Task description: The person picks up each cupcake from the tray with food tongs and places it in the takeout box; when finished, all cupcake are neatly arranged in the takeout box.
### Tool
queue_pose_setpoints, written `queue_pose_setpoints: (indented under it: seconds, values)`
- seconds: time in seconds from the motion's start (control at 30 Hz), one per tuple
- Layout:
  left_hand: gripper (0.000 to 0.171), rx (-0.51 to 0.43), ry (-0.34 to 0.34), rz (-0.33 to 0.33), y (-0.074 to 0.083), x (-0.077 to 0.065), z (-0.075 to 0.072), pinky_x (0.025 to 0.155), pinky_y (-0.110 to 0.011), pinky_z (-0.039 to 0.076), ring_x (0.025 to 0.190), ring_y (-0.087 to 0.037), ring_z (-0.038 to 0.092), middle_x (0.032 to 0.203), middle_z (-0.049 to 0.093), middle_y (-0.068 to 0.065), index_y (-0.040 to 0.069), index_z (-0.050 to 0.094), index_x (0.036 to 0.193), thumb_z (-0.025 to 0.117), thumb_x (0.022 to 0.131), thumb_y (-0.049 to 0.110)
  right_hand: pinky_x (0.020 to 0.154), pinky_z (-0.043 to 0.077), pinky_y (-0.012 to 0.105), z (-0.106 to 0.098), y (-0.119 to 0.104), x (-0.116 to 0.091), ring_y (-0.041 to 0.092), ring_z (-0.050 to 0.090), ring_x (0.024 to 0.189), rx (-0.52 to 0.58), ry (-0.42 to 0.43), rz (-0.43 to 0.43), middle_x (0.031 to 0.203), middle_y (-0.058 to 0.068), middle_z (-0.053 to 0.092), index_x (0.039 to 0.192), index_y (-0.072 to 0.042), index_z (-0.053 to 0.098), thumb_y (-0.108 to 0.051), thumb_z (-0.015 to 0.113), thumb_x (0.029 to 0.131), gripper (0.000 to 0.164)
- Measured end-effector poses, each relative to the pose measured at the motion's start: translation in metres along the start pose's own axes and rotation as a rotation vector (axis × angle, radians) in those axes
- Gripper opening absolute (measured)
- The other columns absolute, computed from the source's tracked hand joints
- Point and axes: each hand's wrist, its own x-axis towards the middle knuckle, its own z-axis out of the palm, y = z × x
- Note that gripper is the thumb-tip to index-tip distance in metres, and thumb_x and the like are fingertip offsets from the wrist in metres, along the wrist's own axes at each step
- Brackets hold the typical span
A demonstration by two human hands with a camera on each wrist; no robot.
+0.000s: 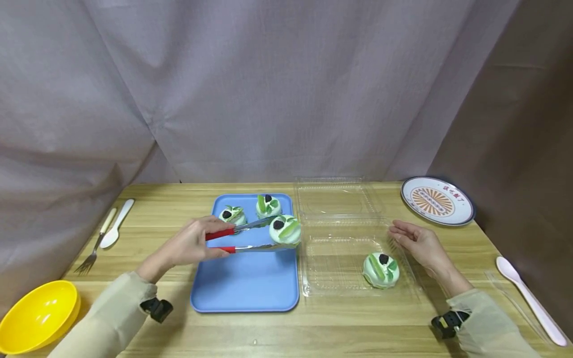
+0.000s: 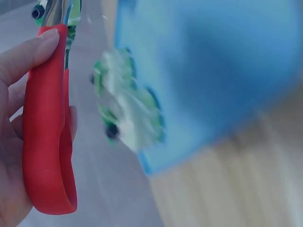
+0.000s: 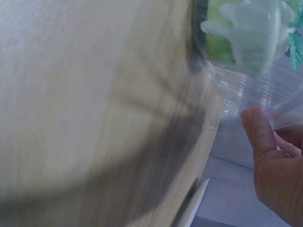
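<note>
My left hand [image 1: 194, 242] grips red-handled metal tongs [image 2: 45, 118]. Between the tong arms is a pale green cream cake [image 1: 285, 230] topped with a blackberry and a green slice, above the right edge of the blue tray [image 1: 243, 288]. Two similar cakes, a left one [image 1: 233, 215] and a right one [image 1: 268, 205], sit at the tray's far end. At the right, a clear plastic clamshell box [image 1: 331, 276] lies with its lid folded back. One cake [image 1: 380, 271] stands in its near right corner. My right hand [image 1: 421, 248] pinches the box's right rim between thumb and fingers.
A patterned plate [image 1: 431, 200] lies at the back right, and a pink-white spoon [image 1: 532, 303] along the right edge. To the left are a fork [image 1: 96, 243], a white spoon [image 1: 117, 223] and a yellow bowl [image 1: 40, 315]. Grey cloth [image 1: 277, 99] hangs behind the table.
</note>
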Motion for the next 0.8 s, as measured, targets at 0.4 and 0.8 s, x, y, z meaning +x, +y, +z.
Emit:
queue_pose_setpoints:
  seconds: [0.4,0.8]
  values:
    - [0.053,0.023,-0.073,0.167,0.055,0.087,0.051,0.081,-0.033,0.051,0.101,-0.02,0.067,0.115,0.073,-0.008,0.006,0.069,0.122,0.083,0.074,0.025,0.082,0.05,0.01,0.002,-0.004,-0.001,-0.02,0.054,0.093,-0.003,0.0,0.016,0.136,0.043,0.043,0.14,0.022,0.031,0.002,0.046,0.099,0.048]
    - [0.053,0.014,-0.18,0.107,0.069,0.116,0.069,0.062,-0.021,0.037,0.073,-0.009,0.053,0.12,0.071,-0.008,0.006,0.071,0.12,0.086,0.072,0.024,0.083,0.05,0.01,0.0,-0.002,-0.001,-0.02,0.054,0.093,0.025,-0.013,0.028,0.138,0.043,0.039,0.141,0.022,0.028,0.004,0.045,0.099,0.048]
